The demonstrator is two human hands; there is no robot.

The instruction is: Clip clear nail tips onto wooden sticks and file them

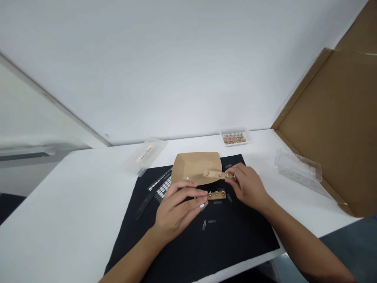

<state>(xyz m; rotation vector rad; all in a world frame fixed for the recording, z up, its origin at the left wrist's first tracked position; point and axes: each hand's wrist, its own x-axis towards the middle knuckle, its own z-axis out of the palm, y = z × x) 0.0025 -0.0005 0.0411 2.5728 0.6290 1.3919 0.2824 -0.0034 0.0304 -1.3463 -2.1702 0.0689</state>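
My right hand (247, 184) pinches one end of a wooden strip with small metal clips (213, 174), raised over the front edge of a brown cardboard tray (197, 157). Below it, a second clip strip (220, 195) lies on the black cloth (235, 239), its left end covered by the fingers of my left hand (179, 206), closed around it. On or by my left thumb shows a small white oval. Clear false nail tips lie on the cloth, among them one upright tip (204, 225) and one sideways tip (212, 221).
Left of the tray are a sheet of white ovals (163, 189) and a dark strip (150, 199). A frosted lid (147, 155) lies at the back left. More clip strips fill a clear box (250, 139). A clear case (300, 167) stands near a cardboard panel (332, 129).
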